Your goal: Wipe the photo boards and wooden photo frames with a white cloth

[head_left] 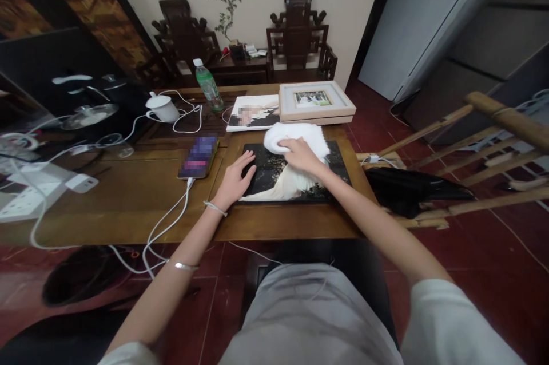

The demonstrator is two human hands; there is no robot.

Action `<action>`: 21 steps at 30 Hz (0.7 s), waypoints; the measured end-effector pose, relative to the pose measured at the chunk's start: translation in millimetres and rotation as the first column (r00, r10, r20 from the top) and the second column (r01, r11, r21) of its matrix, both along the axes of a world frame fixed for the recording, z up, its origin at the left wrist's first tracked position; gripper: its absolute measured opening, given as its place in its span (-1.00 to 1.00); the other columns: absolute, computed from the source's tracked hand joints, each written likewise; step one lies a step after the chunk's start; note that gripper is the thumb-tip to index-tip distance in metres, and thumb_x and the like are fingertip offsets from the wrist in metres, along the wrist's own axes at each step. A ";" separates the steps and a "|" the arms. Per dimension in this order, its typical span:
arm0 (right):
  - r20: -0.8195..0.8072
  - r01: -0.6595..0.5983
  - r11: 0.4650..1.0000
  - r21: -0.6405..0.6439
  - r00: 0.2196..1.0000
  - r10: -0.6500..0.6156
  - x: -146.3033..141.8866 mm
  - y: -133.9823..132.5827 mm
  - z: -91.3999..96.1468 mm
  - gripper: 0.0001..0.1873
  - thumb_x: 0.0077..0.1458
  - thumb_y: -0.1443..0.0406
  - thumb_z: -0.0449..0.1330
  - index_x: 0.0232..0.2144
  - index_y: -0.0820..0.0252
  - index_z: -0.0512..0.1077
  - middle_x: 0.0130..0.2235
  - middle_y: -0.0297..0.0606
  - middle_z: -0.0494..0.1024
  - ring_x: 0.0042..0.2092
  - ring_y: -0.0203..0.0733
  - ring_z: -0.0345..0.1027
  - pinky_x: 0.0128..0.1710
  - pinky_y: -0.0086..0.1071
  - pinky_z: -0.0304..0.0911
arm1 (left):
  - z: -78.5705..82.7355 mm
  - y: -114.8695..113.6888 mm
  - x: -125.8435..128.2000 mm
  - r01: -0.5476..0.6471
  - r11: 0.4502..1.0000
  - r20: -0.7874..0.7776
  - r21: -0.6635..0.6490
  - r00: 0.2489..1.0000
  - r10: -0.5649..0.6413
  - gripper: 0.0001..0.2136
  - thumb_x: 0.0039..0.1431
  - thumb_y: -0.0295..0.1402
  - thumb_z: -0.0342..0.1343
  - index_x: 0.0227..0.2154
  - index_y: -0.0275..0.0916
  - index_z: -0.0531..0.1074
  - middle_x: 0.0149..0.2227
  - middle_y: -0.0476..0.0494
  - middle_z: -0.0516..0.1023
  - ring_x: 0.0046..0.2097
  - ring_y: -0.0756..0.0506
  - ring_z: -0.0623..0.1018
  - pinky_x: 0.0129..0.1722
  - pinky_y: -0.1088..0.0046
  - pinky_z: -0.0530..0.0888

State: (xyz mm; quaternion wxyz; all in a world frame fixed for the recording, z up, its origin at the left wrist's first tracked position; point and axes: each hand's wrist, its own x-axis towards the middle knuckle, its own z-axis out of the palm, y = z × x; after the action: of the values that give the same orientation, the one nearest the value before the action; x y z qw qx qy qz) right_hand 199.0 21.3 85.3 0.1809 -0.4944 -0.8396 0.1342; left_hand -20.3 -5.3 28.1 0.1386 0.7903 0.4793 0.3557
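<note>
A dark photo panel (300, 182) lies flat on the wooden table (128, 193) in front of me. My right hand (301, 156) is closed on a fluffy white cloth (295, 137) and presses it onto the panel's upper part. Resting flat on the panel's left edge is my left hand (235, 179), fingers stretched out and holding nothing.
A phone (198, 157) on a white cable lies left of the panel. Behind it lie another photo print (253, 113), stacked light frames (316, 102), a green bottle (208, 86) and a white cup (162, 107). Power strips (38, 187) sit far left, a bamboo chair (472, 153) right.
</note>
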 end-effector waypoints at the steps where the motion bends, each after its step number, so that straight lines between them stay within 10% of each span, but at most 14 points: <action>1: -0.017 -0.011 1.000 -0.002 1.000 0.011 -11.9 6.9 1.2 -0.44 -0.05 0.51 -0.06 0.00 0.27 0.44 0.11 -0.10 0.46 0.16 0.07 0.26 0.17 -0.08 0.04 | -0.1 0.1 -0.4 -0.003 1.000 -0.004 0.002 1.000 0.003 -0.63 0.27 -0.18 -0.05 0.01 -0.27 0.44 0.16 -0.27 0.40 0.23 -0.21 0.35 0.24 0.08 0.25; 7: -0.042 -0.093 0.996 0.007 0.995 0.093 -34.3 20.3 -2.6 -0.44 -0.04 0.50 -0.02 -0.01 0.15 0.47 0.09 -0.29 0.49 0.12 -0.07 0.30 0.17 -0.28 0.02 | -1.7 0.9 -2.0 -0.015 1.000 -0.010 0.003 1.000 0.016 -0.63 0.25 -0.19 -0.03 0.01 -0.25 0.44 0.16 -0.25 0.41 0.21 -0.23 0.37 0.23 0.07 0.26; 16: 0.016 0.112 0.990 0.081 0.993 -0.114 90.1 -0.6 -12.1 -0.49 -0.09 0.53 -0.07 -0.12 0.27 0.47 0.01 -0.05 0.54 0.11 0.09 0.33 0.22 0.16 -0.14 | -1.2 0.4 -1.3 0.014 1.000 0.010 -0.007 1.000 -0.014 -0.62 0.26 -0.20 -0.04 0.01 -0.31 0.43 0.17 -0.33 0.39 0.24 -0.21 0.33 0.26 0.09 0.23; 21: 0.063 0.104 0.986 0.128 0.992 -0.112 118.4 -61.8 -22.9 -0.49 -0.13 0.57 -0.08 -0.16 0.27 0.44 0.23 0.04 0.28 0.32 0.12 -0.06 0.20 0.33 -0.19 | -2.0 1.4 -1.3 0.010 1.000 0.017 -0.010 1.000 -0.010 -0.63 0.25 -0.20 -0.03 0.01 -0.27 0.43 0.17 -0.28 0.39 0.24 -0.22 0.34 0.25 0.07 0.23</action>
State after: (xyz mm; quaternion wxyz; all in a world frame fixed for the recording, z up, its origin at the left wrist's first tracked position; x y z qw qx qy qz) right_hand 317.4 -40.5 62.4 0.1888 -0.5314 -0.8240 0.0542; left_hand -21.6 -3.9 26.1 0.1486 0.7890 0.4760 0.3590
